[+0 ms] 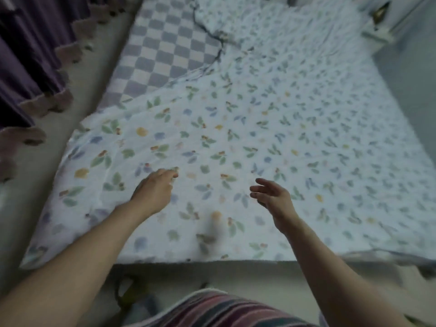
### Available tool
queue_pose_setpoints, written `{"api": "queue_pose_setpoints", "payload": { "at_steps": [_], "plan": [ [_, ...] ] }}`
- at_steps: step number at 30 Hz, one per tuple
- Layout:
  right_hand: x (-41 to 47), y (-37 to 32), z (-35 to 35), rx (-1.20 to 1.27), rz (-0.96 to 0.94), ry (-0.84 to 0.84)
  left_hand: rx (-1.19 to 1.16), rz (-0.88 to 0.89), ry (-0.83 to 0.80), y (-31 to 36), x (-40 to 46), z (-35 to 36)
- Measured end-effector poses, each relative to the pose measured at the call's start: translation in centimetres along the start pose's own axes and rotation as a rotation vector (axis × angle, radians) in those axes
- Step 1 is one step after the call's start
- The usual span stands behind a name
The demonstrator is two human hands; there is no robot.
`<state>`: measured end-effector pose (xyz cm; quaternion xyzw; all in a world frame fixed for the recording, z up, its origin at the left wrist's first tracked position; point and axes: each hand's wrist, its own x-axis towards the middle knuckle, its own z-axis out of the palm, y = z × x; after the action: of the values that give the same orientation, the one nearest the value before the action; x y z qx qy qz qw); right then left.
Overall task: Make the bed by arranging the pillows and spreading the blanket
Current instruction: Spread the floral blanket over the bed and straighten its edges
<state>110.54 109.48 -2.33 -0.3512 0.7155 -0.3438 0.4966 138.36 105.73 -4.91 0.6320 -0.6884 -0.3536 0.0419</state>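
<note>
Our left hand (154, 193) lay on the blanket (271, 142), fingers curled, pinch unclear. Our right hand (274, 200) hovered open, holding nothing. The blanket ran lengthwise away, leaving checkered sheet (162, 46) bare far-left, nearer our left hand.

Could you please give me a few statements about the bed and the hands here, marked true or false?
1. The floral blanket covers the whole bed. False: a checkered sheet shows at the far left.
2. The left hand rests on the blanket. True.
3. The right hand grips a pillow. False: it is held open above the blanket and holds nothing.
4. Purple curtains hang left of the bed. True.
5. The blanket is plain white. False: it has a leaf and fruit print.
</note>
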Motion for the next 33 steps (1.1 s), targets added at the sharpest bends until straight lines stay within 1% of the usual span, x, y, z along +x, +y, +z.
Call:
{"api": "queue_pose_setpoints", "payload": {
  "at_steps": [5,6,8,10,13,19,22,26,30,33],
  "plan": [
    [-4.8,2.1,-10.2,0.081,0.06,0.198,0.128,0.184,-0.093,10.2,0.8,1.4],
    [-6.3,2.5,-12.5,0.104,0.07,0.262,0.158,0.244,-0.114,12.8,0.9,1.9],
    [-8.4,3.3,-15.1,0.136,0.091,0.336,0.212,0.327,-0.146,15.5,0.7,2.3],
    [-11.4,4.1,-18.0,0.188,0.111,0.446,0.277,0.436,-0.188,19.0,0.4,3.0],
    [-15.0,5.2,-20.8,0.287,0.148,0.573,0.338,0.561,-0.233,23.0,-0.1,3.7],
    [-19.2,6.7,-23.6,0.471,0.168,0.773,0.402,0.728,-0.291,29.1,-1.4,5.9],
    [-20.2,7.7,-24.6,0.533,0.18,0.832,0.419,0.8,-0.325,31.5,-2.1,7.5],
    [-20.2,10.2,-27.7,0.652,0.218,0.903,0.436,0.89,-0.36,35.1,-2.4,10.9],
    [-17.7,13.2,-33.1,0.735,0.27,0.919,0.459,0.888,-0.414,38.1,-1.8,15.9],
    [-13.9,15.6,-38.5,0.778,0.298,0.876,0.472,0.84,-0.403,41.2,0.1,20.5]
  ]
}}
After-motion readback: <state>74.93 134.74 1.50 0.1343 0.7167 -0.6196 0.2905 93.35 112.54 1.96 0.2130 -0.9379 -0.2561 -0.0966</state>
